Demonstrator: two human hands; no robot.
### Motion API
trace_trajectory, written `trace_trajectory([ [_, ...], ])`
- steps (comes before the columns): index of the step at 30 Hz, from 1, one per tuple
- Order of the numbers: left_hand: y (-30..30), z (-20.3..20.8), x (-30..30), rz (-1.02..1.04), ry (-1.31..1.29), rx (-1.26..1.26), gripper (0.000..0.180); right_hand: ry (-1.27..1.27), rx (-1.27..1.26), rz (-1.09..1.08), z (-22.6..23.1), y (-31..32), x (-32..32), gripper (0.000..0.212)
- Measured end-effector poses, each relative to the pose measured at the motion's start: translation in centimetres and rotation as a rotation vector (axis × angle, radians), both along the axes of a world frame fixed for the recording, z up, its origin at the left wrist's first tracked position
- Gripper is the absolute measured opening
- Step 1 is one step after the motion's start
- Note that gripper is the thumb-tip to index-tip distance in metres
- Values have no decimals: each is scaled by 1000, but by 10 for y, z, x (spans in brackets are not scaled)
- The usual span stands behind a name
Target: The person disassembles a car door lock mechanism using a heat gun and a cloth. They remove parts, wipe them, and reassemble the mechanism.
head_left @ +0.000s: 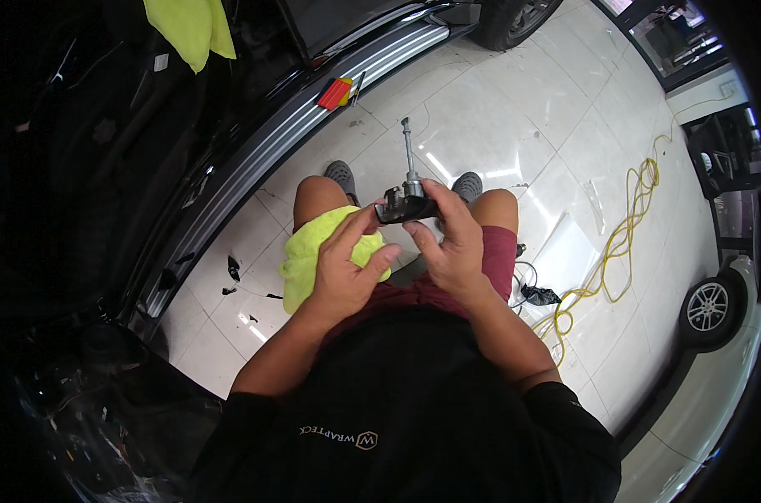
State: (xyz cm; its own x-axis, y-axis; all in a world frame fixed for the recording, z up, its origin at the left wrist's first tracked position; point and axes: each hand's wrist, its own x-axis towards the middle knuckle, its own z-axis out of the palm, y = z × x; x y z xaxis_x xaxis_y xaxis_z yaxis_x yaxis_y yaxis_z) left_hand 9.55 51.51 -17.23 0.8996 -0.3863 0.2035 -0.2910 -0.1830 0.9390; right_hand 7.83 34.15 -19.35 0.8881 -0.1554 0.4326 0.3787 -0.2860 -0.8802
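Note:
Between both hands, above my lap, is a black car part with a metal cylinder and a long thin rod pointing up, like a door lock cylinder (411, 186) with a glossy black cap. My right hand (453, 247) grips its right end, thumb below and fingers behind. My left hand (344, 267) has its fingertips at the left end of the cap, its thumb apart from the part. Under and beside my left hand, a yellow-green cloth (301, 260) lies over my left thigh.
A dark car's door sill (230, 180) runs along the left, with a red squeegee (334, 94) on it. Another yellow-green cloth (192, 29) hangs above. Small black pieces (234, 268) lie on the tiled floor. Right are a yellow cord (619, 251), a white sheet (569, 251) and a light-coloured car (707, 394).

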Motion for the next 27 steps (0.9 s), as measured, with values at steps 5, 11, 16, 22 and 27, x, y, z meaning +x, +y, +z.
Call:
trace_trajectory([
  [5,-21,-1,-1,-1,471,-642,39,-214,-359,-93,4,13,2,61],
  [11,-7,-2,19,-81,751,-921,31,-79,-82,-15,16,13,-5,51],
  [16,6,-3,24,-180,859,-909,46,244,497,26,22,-1,2,31],
  [22,13,-11,28,-289,991,-995,57,259,482,53,21,-12,7,29],
  [27,15,-14,30,-332,1068,-1072,60,316,468,86,16,-12,3,29],
])
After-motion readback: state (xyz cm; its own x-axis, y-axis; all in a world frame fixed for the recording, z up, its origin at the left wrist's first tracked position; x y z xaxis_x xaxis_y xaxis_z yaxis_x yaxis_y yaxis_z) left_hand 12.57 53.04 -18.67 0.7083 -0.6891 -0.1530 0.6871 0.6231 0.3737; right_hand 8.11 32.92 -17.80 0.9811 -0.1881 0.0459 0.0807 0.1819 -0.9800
